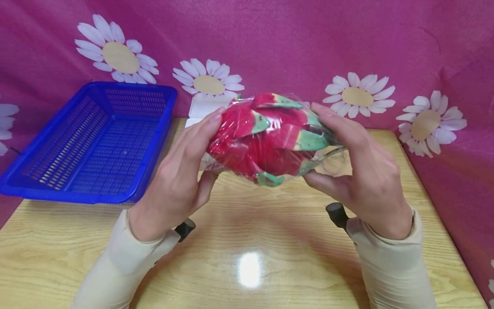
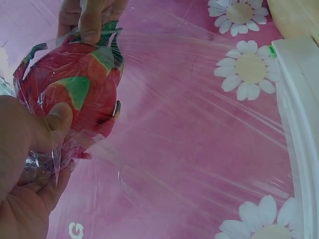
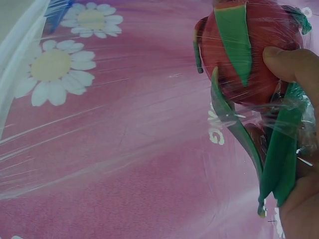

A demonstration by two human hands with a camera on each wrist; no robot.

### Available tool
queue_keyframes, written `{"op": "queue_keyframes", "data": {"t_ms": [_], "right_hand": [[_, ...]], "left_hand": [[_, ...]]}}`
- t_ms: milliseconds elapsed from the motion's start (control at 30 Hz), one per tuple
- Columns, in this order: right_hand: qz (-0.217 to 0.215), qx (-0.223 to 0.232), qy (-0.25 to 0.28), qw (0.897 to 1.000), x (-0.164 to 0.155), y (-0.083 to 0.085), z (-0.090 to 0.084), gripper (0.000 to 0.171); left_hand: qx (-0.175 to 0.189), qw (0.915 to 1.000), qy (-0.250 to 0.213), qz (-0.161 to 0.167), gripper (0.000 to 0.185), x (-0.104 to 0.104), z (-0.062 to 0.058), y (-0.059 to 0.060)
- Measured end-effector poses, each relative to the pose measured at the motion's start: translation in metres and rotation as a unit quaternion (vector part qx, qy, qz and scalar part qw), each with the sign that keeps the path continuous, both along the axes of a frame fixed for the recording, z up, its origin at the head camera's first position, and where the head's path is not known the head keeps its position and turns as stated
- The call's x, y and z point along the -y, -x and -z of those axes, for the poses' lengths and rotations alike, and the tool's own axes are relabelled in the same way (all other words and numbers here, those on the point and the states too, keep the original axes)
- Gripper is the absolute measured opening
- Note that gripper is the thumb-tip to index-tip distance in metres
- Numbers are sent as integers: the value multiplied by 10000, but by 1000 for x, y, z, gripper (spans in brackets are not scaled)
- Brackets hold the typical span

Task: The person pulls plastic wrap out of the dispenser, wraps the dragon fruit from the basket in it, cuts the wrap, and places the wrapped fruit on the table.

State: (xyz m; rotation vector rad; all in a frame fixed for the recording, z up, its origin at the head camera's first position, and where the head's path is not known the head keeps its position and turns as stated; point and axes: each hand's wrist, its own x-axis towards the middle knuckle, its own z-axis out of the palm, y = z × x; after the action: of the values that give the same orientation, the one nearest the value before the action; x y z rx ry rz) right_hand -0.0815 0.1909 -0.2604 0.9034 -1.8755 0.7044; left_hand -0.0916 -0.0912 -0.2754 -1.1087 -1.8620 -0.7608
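Head view: both hands up over the wooden table [image 1: 247,240], a dragon fruit [image 1: 266,137] held between them at frame centre.
Fruit: red skin, green scales, covered in clear plastic film [image 1: 328,156]; lifted off the table, not touching it.
Left hand [image 1: 181,176]: at 9 o'clock of the fruit, fingers curled over its top-left, thumb underneath; gripping the wrapped fruit.
Right hand [image 1: 362,171]: at 3 o'clock of the fruit, fingers over the top-right, thumb below; gripping fruit and loose film at that end.
Left wrist view: thumb [image 2: 55,122] pressed flat on the film over the red skin of the fruit [image 2: 75,94]; right hand's fingers [image 2: 92,20] pinch the green tip at 12 o'clock; a film sheet [image 2: 199,129] stretches away toward 3 o'clock.
Right wrist view: right thumb [image 3: 289,62] pressed on the fruit [image 3: 249,50] at upper right; green scales hang toward 6 o'clock under film [image 3: 99,139].
Basket: blue plastic basket [image 1: 58,189] at 9 o'clock on the table, well apart from the hands.
White box: white object [image 1: 200,109] behind the fruit at 11 o'clock, mostly hidden; can't tell what it is.
Backdrop: pink cloth [image 1: 289,43] with white daisies at 12 o'clock.
Sleeves: cream sleeves [image 1: 115,266] on both forearms.
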Motion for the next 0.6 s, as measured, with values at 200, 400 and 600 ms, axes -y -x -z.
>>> {"op": "queue_keyframes", "data": {"t_ms": [200, 400, 600], "right_hand": [[-28, -116, 218, 9997, 0, -3, -1, 63], [-157, -247, 374, 9989, -1, -6, -1, 66], [-319, -426, 573, 9969, -4, -7, 4, 68]], "left_hand": [[-56, 9999, -88, 31, 58, 0, -2, -4], [-130, 9997, -214, 70, 56, -2, -4, -10], [-152, 9993, -281, 181, 60, 0, -7, -18]]}}
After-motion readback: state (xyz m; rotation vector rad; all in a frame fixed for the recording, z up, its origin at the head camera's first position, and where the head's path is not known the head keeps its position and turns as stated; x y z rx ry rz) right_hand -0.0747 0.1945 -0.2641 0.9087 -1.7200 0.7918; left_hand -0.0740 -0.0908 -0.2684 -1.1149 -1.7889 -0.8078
